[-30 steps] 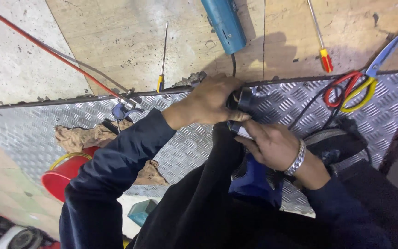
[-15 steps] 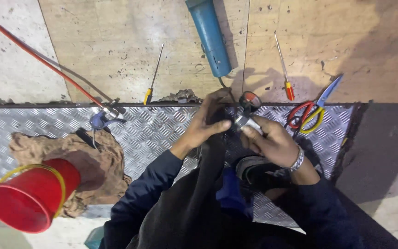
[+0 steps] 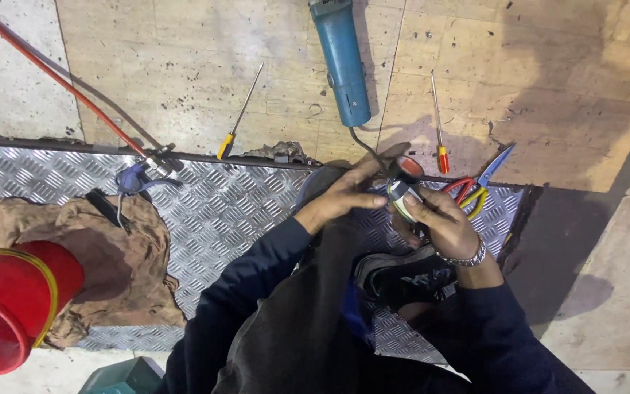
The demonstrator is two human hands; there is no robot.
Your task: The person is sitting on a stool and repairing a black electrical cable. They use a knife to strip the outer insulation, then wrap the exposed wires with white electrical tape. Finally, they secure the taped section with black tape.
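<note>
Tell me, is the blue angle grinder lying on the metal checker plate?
No, the blue angle grinder lies on the tiled floor beyond the plate's edge.

Tiled floor, metal tread plate

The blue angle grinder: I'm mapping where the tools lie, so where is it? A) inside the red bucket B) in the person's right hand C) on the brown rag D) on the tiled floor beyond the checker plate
D: the blue angle grinder lies on the tiled floor, beyond the checker plate, in neither hand.

Blue grinder, red bucket, silver diamond-patterned plate, brown rag
</note>
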